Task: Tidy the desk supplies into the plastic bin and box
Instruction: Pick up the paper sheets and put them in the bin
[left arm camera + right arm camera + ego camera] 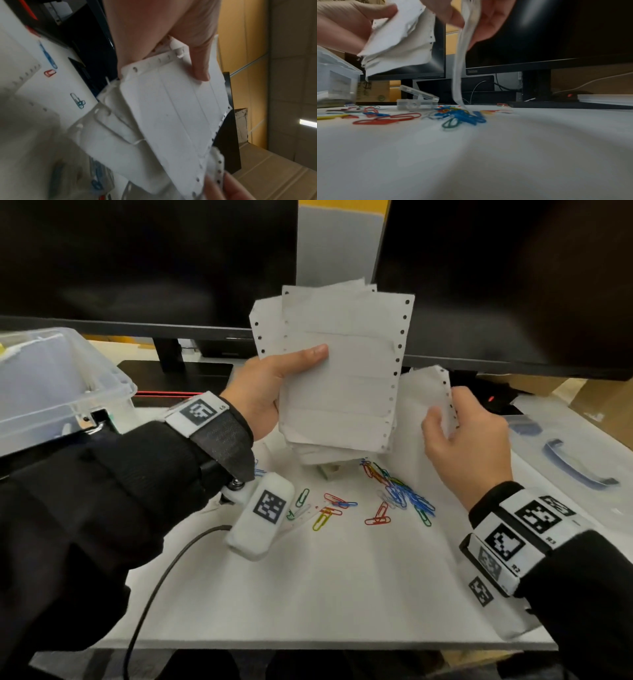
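Observation:
My left hand (270, 385) grips a stack of white label sheets (342, 378) with punched edges and holds it upright above the desk, thumb on the front. In the left wrist view the thumb (197, 60) presses the stack (171, 108). My right hand (455, 419) pinches the punched edge of a separate sheet (428, 392), which hangs down to the desk in the right wrist view (462, 60). Coloured paper clips (397, 491) lie scattered below. A clear plastic bin (68, 392) stands at the left. A small clear box (416, 101) sits open behind the clips.
Two dark monitors (137, 261) (513, 285) stand close behind the hands. A clear lid with a blue handle (575, 463) lies at the right. A dark cable (154, 587) runs off the desk's front edge. Cardboard boxes (603, 405) sit at the far right.

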Demonstrator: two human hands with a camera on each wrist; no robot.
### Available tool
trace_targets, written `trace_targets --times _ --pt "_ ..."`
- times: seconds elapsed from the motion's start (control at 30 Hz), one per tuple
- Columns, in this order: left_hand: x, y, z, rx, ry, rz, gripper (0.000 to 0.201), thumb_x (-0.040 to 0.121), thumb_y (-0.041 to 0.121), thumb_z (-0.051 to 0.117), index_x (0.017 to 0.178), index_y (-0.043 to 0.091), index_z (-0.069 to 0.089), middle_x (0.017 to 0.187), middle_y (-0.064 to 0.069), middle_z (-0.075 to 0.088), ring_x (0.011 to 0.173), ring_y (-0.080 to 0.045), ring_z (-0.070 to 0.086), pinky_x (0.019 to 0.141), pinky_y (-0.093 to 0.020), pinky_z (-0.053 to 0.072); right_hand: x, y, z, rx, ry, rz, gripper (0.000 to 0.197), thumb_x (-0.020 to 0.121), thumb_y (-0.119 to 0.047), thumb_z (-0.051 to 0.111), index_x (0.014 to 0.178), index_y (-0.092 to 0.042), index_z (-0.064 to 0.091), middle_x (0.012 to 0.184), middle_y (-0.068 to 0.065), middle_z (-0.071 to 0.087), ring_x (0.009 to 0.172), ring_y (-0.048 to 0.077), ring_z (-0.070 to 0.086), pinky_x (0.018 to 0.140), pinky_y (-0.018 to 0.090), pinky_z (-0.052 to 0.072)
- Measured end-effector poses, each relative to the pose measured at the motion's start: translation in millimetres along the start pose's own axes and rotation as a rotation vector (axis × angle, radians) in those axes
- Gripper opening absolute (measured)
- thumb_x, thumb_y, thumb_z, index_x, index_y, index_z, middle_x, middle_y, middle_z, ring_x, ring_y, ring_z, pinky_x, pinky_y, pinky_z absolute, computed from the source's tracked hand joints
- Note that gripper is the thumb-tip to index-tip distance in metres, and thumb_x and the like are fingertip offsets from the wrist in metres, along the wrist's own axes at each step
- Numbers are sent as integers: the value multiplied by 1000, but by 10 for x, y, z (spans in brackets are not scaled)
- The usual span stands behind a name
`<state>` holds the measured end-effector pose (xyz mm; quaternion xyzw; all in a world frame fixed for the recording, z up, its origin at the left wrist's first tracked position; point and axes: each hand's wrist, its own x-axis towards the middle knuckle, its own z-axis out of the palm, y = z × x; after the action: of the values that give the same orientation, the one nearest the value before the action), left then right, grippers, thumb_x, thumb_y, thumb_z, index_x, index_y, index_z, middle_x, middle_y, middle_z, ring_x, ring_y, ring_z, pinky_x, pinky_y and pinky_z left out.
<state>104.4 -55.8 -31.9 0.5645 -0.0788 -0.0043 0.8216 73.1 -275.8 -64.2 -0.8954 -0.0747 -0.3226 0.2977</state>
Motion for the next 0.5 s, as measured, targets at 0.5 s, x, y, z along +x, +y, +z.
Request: trace_targets --times 0.5 --pt "-37 -104 323 259 -1 80 50 75 8 74 122 9 57 117 -7 67 104 -21 66 90 -40 54 -45 -334 116 519 23 -259 77 83 -13 65 142 -13 14 138 -14 32 124 -7 42 97 19 46"
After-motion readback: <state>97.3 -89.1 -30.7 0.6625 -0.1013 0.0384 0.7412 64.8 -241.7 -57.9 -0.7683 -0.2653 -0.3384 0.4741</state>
